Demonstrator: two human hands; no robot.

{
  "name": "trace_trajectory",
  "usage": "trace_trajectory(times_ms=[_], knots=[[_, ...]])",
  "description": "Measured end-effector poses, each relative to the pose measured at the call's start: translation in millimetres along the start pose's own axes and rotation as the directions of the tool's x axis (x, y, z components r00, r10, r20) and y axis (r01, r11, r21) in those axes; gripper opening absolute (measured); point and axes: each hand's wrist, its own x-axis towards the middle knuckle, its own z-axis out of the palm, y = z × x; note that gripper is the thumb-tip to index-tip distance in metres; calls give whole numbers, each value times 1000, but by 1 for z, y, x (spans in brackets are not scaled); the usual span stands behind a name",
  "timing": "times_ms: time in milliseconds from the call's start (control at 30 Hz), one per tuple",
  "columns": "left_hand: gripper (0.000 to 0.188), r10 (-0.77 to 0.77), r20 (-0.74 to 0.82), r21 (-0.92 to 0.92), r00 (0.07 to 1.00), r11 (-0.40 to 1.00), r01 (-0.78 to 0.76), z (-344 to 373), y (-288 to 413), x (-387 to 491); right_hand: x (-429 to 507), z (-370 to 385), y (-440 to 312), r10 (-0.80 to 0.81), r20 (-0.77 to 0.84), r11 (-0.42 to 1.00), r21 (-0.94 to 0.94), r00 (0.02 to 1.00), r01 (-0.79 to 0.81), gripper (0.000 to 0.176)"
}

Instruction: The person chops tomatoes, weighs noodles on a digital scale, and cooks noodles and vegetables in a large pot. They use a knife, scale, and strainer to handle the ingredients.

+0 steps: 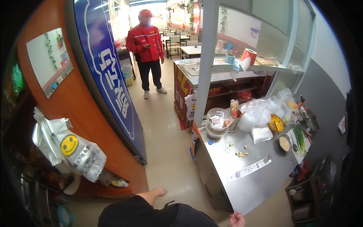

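My left hand (161, 191) hangs low over the tiled floor in front of me; it is blurred, and whether its fingers hold anything cannot be made out. At the near corner of the stainless steel counter (252, 195), my right hand (236, 219) has its fingers curled, partly cut off by the picture's lower edge. A printed paper receipt (248, 170) lies across the counter, curled at its far end. Behind it are several small pale yellow pieces (241, 154), a blue bottle cap (210, 142) and a plastic bowl of sachets (218, 119).
A person in a red jacket (146, 44) stands in the aisle holding a phone. A tall blue cabinet (110, 76) and hanging plastic bags (82, 153) are left. Spring onions (300, 139), scissors (295, 147) and a steel bowl of pale liquid (284, 142) sit at the counter's right.
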Motion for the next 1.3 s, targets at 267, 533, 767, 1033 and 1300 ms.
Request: trace_trajectory(times_ms=[267, 533, 767, 1033, 1300], knots=[[36, 24, -78, -132, 997, 991, -34, -44, 41, -2, -1, 3, -18, -91, -128, 995, 23, 988, 95, 17], [33, -37, -122, -270, 992, 963, 2, -64, 81, -10, 20, 0, -22, -65, -73, 998, -3, 995, 65, 17], [35, -106, -65, -185, 992, 978, 93, -18, 23, -11, 31, 7, -23, -78, 13, 997, 8, 997, 78, 14], [34, -104, 10, -93, 994, 990, 105, -35, 28, -38, 25, 27, -27, 5, -137, 983, -182, 991, -30, 21], [32, -119, -70, -287, 990, 953, 94, -71, 66, -46, 15, 30, -26, -4, -70, 998, -60, 998, 0, 14]])
